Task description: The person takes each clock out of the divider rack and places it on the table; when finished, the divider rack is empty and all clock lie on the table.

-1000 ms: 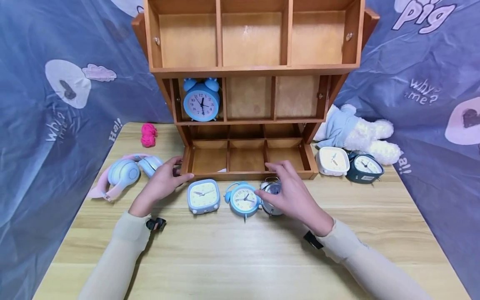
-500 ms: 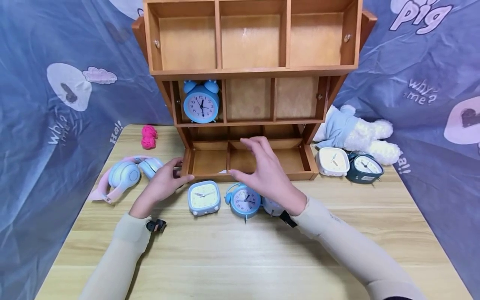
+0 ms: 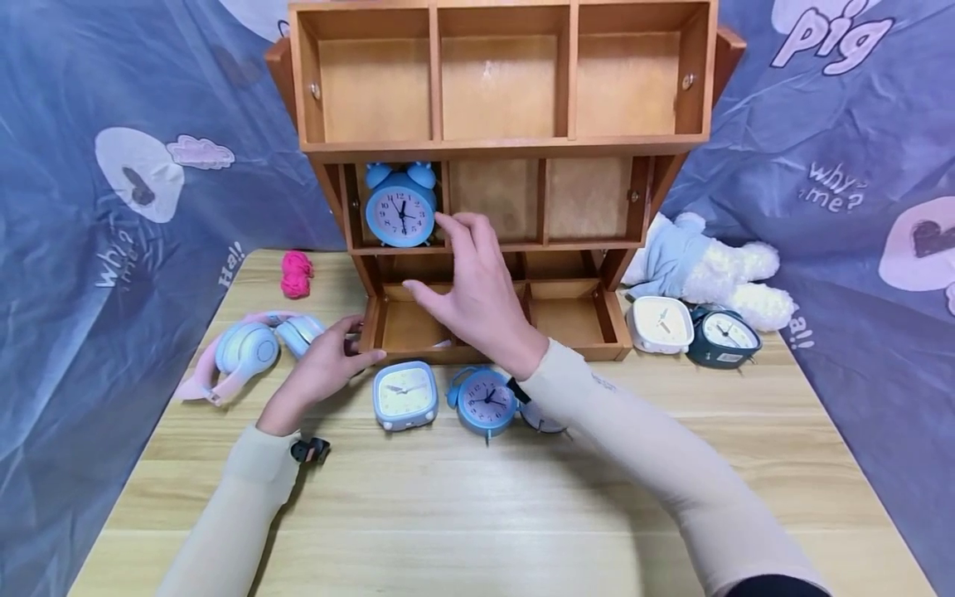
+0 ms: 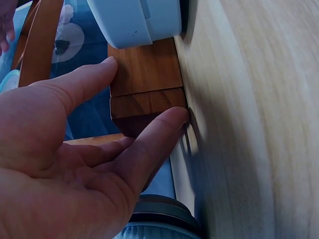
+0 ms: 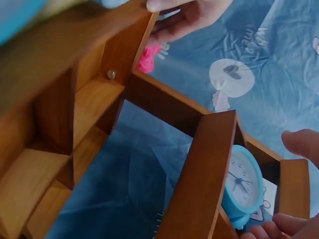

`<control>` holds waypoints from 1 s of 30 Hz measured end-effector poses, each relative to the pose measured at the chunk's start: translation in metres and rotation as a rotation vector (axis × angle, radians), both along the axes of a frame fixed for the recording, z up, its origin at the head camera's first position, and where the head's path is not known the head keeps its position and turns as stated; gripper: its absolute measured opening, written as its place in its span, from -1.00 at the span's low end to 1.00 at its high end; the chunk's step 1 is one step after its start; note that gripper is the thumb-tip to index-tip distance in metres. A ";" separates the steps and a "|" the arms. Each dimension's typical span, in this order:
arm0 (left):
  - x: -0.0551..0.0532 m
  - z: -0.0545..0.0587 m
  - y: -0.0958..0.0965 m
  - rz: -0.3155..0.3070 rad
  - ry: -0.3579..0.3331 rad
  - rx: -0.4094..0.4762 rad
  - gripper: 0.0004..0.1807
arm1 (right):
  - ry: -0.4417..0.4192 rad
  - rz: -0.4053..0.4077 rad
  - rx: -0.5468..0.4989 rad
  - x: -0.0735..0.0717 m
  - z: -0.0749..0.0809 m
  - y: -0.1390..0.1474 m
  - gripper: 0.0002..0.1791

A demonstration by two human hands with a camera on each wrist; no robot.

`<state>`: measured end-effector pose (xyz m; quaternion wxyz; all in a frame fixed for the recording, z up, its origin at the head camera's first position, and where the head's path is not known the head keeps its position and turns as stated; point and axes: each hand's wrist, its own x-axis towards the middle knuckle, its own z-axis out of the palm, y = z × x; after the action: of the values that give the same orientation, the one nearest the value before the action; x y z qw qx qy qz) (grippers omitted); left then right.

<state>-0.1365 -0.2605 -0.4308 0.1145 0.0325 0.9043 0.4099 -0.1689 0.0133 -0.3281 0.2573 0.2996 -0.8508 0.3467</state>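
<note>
A wooden tiered shelf (image 3: 507,151) divided into compartments stands at the back of the table. My left hand (image 3: 324,365) holds its lower left corner, thumb on the front face and a finger at the end in the left wrist view. In the middle tier's left compartment sits a blue twin-bell alarm clock (image 3: 400,215). My right hand (image 3: 488,298) is raised before the shelf, thumb and fingers spread and holding nothing, fingertips right by that clock's right side. The right wrist view shows the clock (image 5: 244,179) tucked behind a shelf board, beside my fingers.
Before the shelf lie a square blue clock (image 3: 405,395), a round light-blue alarm clock (image 3: 487,400) and a grey clock (image 3: 543,417) partly under my right sleeve. Headphones (image 3: 249,348) and pink yarn (image 3: 296,274) lie left; white (image 3: 662,324) and dark green (image 3: 724,337) clocks and a plush toy (image 3: 709,265) right.
My right hand has moved from above the grey clock leftward and up to the blue clock in the middle tier. My left hand has kept its hold on the shelf corner.
</note>
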 end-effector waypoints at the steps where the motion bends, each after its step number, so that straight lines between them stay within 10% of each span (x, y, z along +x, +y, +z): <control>1: 0.000 0.000 0.000 -0.001 0.000 0.001 -0.14 | 0.027 -0.013 0.006 -0.004 0.000 -0.004 -0.03; 30: 0.002 0.002 -0.001 -0.014 0.006 -0.006 -0.08 | 0.307 -0.580 0.176 -0.049 -0.011 -0.099 0.13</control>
<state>-0.1346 -0.2619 -0.4284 0.1148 0.0397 0.9055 0.4065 -0.2180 -0.0854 -0.3396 0.4436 0.1152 -0.8785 0.1351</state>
